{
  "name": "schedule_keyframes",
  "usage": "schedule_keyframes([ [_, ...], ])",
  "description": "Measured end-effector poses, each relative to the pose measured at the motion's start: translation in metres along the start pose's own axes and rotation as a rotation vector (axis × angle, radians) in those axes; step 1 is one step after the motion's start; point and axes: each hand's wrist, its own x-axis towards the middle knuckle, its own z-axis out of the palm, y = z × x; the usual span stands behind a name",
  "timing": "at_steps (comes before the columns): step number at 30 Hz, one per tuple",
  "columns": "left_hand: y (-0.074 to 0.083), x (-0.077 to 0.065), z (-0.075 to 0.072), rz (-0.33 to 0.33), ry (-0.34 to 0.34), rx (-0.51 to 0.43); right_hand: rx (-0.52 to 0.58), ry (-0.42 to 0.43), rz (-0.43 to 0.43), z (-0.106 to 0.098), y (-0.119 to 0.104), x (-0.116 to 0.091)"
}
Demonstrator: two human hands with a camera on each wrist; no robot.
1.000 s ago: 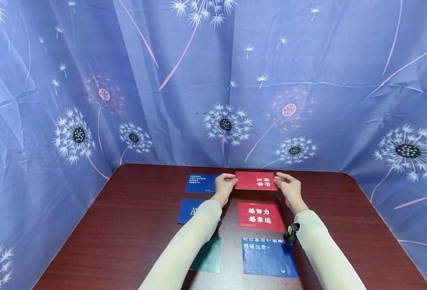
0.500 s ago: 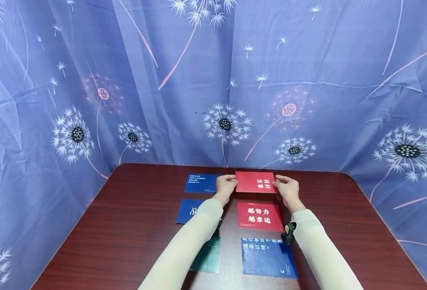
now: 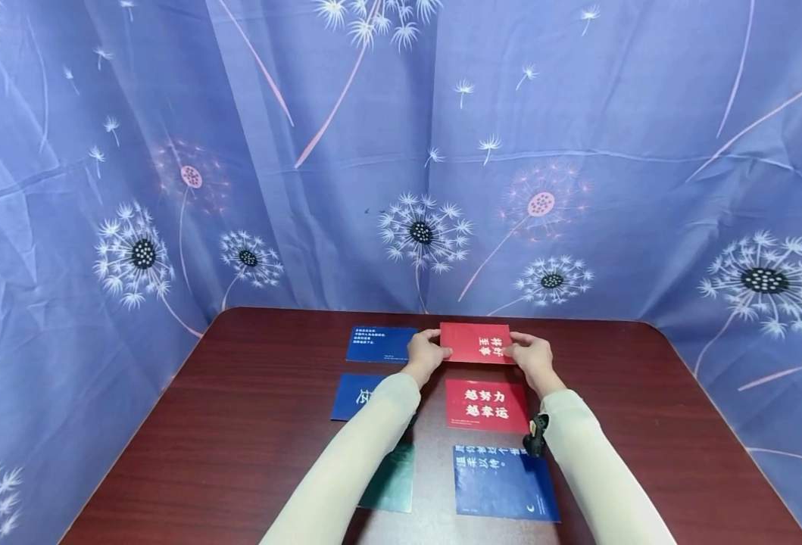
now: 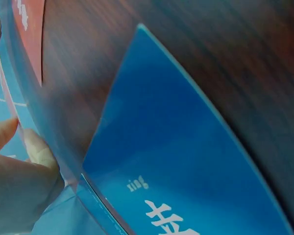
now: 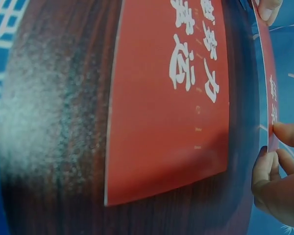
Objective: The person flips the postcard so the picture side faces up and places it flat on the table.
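A red card (image 3: 465, 342) with white Chinese characters is held by its two short sides at the back of the table. My left hand (image 3: 426, 356) pinches the left side between thumb and fingers. On the right side, my right hand (image 3: 533, 362) pinches it in the same way. The right wrist view shows this held card (image 5: 268, 73) nearly edge-on, raised off the tabletop. Directly in front of it lies a second red card (image 3: 485, 405), flat. A blue card (image 3: 376, 344) lies just left of my left hand.
Another blue card (image 3: 356, 397) and a green card (image 3: 394, 481) lie partly hidden under my left arm. A large blue card (image 3: 506, 484) is at the front right. Behind the dark wooden table (image 3: 237, 424) hangs a blue dandelion curtain (image 3: 332, 250).
The held red card has shifted slightly left, and more of its face shows toward the head camera. My right hand has moved left with it; the left hand has barely moved.
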Motion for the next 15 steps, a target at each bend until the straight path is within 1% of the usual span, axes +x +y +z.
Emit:
schedule_keyframes([
  [3,0.0008,0.0,0.001,0.0,-0.006,0.113,-0.024,-0.017,0.002,0.0015,0.0004,-0.0002],
  [7,-0.0005,0.0012,0.0034,0.006,-0.031,0.207,-0.053,-0.035,-0.016,0.002,0.0018,-0.0013],
  [11,-0.0023,0.0029,0.0063,0.028,-0.029,0.276,-0.099,-0.042,-0.055,0.0017,0.0045,-0.0016],
  [15,-0.0029,0.003,0.0086,0.029,-0.02,0.3,-0.15,-0.041,-0.085,0.0021,0.0064,-0.0029],
])
